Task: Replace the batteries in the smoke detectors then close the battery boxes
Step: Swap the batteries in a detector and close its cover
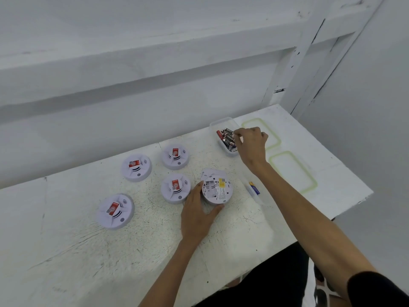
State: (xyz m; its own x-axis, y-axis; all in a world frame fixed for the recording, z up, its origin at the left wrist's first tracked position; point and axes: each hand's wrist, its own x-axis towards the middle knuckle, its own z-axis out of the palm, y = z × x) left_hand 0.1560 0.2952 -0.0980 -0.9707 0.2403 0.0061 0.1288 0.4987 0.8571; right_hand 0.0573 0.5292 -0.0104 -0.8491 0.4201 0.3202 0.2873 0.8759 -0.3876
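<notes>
A white smoke detector (218, 189) lies face down on the table with its battery compartment open and a yellow label showing. My left hand (197, 216) holds it by its near left rim, thumb and fingers curled round the edge. My right hand (251, 141) reaches into a clear plastic box (215, 125) of black and red batteries (226, 137) at the back, fingertips pinching a battery. Several other detectors lie face up with red stickers: one (136, 167) at the back left, one (175, 156) behind, one (174, 188) beside my left hand, one (115, 211) nearest left.
Two clear lids with green rims, the far one (273, 131) and the near one (309, 173), lie on the table's right side. A second clear box (257, 197) holding a blue and yellow battery (254, 187) sits right of the open detector. The white table (88, 251) ends at the right near my arm.
</notes>
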